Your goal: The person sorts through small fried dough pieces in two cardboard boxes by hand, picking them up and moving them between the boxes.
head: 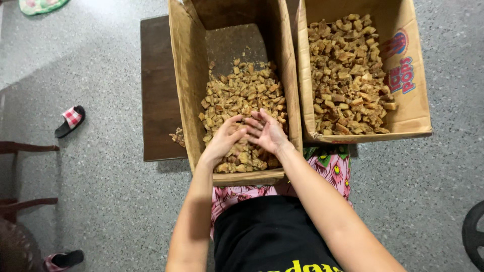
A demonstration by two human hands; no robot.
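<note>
Resting open, both hands' grip (245,135) lies on brown chunks (237,95) inside left carton (187,80).

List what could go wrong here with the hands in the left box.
Brown fried chunks heap near the low front wall of the left cardboard box; scooping by the left hand and right hand may spill them. A few pieces already lie on the dark board.

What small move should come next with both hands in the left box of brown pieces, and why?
Probably close both hands to scoop: the left hand and right hand rest open, fingertips meeting, on the brown pieces in the left cardboard box, gripping nothing yet.
</note>
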